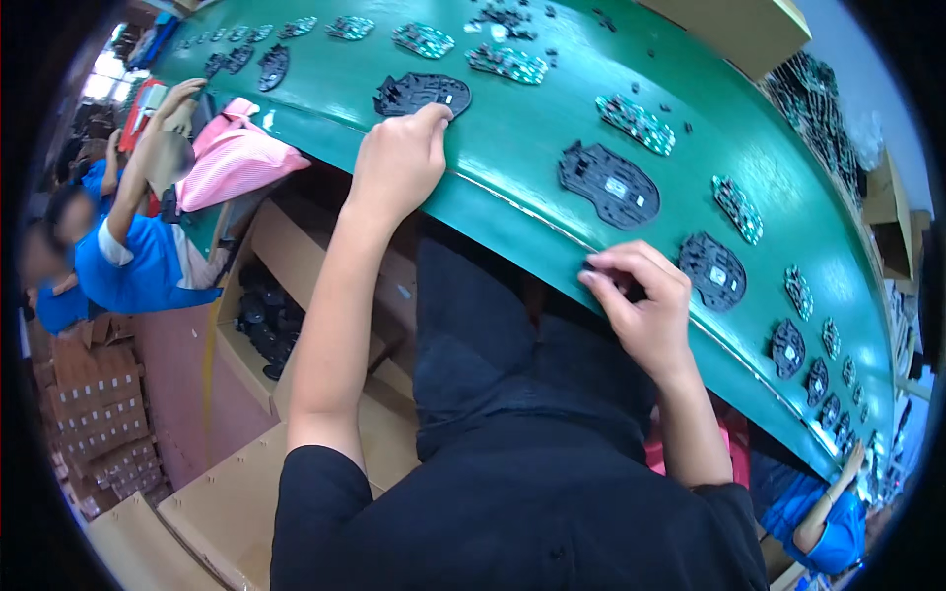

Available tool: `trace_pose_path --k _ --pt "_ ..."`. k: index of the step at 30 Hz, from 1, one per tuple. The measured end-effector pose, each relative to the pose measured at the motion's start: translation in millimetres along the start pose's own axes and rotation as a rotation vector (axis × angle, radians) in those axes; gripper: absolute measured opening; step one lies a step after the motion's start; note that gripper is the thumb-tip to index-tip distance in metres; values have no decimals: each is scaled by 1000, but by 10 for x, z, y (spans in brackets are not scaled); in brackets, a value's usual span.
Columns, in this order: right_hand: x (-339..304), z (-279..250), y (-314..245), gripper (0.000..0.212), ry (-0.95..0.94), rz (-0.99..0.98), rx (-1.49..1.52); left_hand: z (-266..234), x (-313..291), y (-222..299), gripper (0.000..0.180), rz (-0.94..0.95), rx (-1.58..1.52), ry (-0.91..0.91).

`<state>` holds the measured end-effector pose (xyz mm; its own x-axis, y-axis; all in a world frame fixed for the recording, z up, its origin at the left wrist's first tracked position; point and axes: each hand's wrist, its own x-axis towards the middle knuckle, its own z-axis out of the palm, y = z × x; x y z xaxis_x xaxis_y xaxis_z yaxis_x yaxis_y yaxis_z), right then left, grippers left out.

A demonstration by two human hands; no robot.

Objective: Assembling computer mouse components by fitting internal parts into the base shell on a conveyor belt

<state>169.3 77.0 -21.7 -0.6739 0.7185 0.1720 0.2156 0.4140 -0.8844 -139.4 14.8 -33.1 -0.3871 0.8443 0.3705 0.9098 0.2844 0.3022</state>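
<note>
My left hand (399,163) is closed at the near edge of a black plastic shell (419,95), its thumb and forefinger pinching the rim while the shell lies on the green belt. Over the belt's front edge, my right hand (645,305) has its thumb and forefinger together on a small black part (588,265), mostly hidden by the fingertips. Between the hands, farther in, another black shell (609,184) lies flat. Beyond each shell sits a green circuit board, one (506,64) past my left hand and one (636,124) in the middle.
More shells and boards line the green belt (512,148) both ways. Small black pieces (505,18) lie scattered at its far side. Cardboard boxes (222,492) stand at my left, one holding dark parts (264,315). Co-workers in blue sit at left (138,261) and right (833,527).
</note>
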Motion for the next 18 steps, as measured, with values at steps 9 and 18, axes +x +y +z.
trace_pose_path --k 9,18 --pt "58 56 115 20 -17 -128 -238 52 -57 303 17 141 -198 21" --pt "53 46 96 22 -46 -122 -235 150 304 -245 20 -123 -734 258"
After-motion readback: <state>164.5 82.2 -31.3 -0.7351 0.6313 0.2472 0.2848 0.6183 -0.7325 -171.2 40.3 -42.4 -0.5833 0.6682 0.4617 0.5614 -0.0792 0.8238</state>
